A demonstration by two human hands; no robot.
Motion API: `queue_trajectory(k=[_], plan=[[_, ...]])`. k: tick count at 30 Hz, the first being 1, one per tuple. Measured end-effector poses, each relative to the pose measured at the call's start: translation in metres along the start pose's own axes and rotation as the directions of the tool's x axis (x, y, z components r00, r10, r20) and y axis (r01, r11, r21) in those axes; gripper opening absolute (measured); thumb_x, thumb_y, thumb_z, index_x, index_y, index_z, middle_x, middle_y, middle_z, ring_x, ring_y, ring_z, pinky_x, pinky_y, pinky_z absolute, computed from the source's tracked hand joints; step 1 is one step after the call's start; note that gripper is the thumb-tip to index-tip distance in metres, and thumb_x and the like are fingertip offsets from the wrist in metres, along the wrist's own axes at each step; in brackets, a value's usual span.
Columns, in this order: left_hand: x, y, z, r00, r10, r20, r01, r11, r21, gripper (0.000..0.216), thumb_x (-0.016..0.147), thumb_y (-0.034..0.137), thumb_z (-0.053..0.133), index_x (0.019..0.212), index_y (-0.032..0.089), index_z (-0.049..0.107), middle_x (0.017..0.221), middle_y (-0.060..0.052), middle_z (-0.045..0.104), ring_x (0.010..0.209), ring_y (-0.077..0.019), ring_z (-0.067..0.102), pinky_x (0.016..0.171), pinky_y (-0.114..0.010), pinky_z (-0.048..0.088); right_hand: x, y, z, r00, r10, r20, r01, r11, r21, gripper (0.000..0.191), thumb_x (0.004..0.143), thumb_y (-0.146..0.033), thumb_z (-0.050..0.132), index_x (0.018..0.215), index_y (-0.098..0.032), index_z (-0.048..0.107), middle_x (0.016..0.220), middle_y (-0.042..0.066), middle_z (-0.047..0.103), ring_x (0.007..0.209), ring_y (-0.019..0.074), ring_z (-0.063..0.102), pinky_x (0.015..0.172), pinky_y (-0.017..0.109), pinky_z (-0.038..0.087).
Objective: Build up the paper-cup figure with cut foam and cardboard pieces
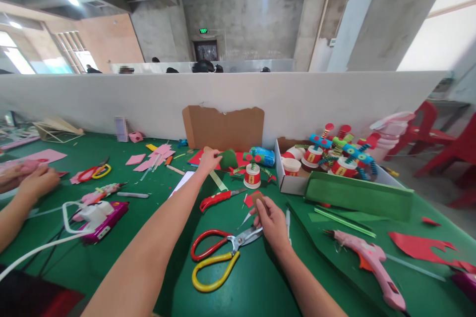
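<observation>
My left hand (210,159) reaches far over the table, its fingertips closed at the left edge of a dark green rounded paper piece (228,160). In my right hand (271,220) a small brown cardboard piece (256,198) is pinched between thumb and fingers, with a red paper scrap (248,200) just beyond it. Below it lie scissors (235,244) with one red and one yellow handle, blades partly apart and their tips by my right hand. A red utility knife (216,201) rests between my hands. Behind it stands a red paper-cup figure (252,176) with spring-like arms.
At the right, a box (286,181) holds several cup figures, with a green folded card (357,195) leaning in front. A pink glue gun (368,257) lies nearer. A purple power strip (106,223) and another person's hands (37,178) are at the left. A white partition (92,99) runs behind.
</observation>
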State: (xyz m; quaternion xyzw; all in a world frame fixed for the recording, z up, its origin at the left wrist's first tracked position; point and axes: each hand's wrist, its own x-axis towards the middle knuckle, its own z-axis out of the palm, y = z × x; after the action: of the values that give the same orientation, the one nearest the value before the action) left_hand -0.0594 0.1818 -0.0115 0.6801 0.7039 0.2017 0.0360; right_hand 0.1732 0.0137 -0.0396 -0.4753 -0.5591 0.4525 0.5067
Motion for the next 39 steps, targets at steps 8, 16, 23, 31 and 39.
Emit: queue_trajectory(k=[8,16,23,31,39], plan=[[-0.062,0.007,-0.004,0.978,0.083,0.194,-0.110,0.985,0.132,0.034,0.069,0.005,0.055,0.093,0.022,0.072,0.101,-0.009,0.071,0.100,-0.0251,0.062,0.083,-0.031,0.046,0.001,-0.001,-0.001,1.000,-0.005,0.008,0.005,1.000,0.016,0.038,0.077,-0.059,0.051,0.074,-0.021,0.057,0.063,0.002,0.066,0.041,0.0126,0.052,0.039,0.024,0.041],[-0.093,0.029,-0.018,0.987,0.087,0.133,-0.113,0.974,0.199,0.035,0.078,0.017,0.053,0.111,0.022,0.064,0.109,-0.011,0.067,0.107,-0.0265,0.059,0.086,-0.032,0.046,0.005,0.001,-0.005,0.999,-0.014,-0.029,0.015,1.000,0.021,0.043,0.074,-0.063,0.052,0.071,-0.020,0.057,0.058,0.001,0.064,0.039,0.0127,0.052,0.037,0.024,0.041],[-0.059,0.031,-0.007,0.997,0.014,0.074,-0.023,0.992,0.124,0.018,0.079,0.020,0.055,0.087,0.022,0.071,0.091,-0.007,0.072,0.090,-0.0222,0.066,0.074,-0.027,0.048,0.006,0.003,-0.009,0.998,-0.025,-0.050,0.025,1.000,0.008,0.046,0.073,-0.067,0.049,0.068,-0.022,0.054,0.060,0.002,0.065,0.039,0.0132,0.052,0.036,0.025,0.042],[-0.007,0.018,-0.051,0.977,-0.137,-0.162,0.140,0.990,0.008,0.041,0.093,0.021,0.024,0.099,0.012,0.064,0.084,-0.009,0.072,0.080,-0.0164,0.066,0.064,-0.022,0.045,0.004,0.003,-0.005,0.999,-0.019,-0.036,0.021,0.999,0.046,0.039,0.078,-0.059,0.049,0.069,-0.021,0.053,0.059,0.001,0.063,0.039,0.0107,0.050,0.038,0.022,0.040],[-0.009,0.034,-0.028,0.934,0.044,-0.354,0.032,0.978,0.207,0.025,0.089,0.023,0.040,0.103,0.019,0.061,0.106,-0.012,0.064,0.098,-0.0240,0.058,0.077,-0.030,0.042,0.003,0.007,-0.002,1.000,-0.021,-0.017,0.022,0.998,0.065,0.034,0.081,-0.053,0.048,0.074,-0.021,0.055,0.059,-0.001,0.062,0.039,0.0101,0.049,0.037,0.021,0.037]])
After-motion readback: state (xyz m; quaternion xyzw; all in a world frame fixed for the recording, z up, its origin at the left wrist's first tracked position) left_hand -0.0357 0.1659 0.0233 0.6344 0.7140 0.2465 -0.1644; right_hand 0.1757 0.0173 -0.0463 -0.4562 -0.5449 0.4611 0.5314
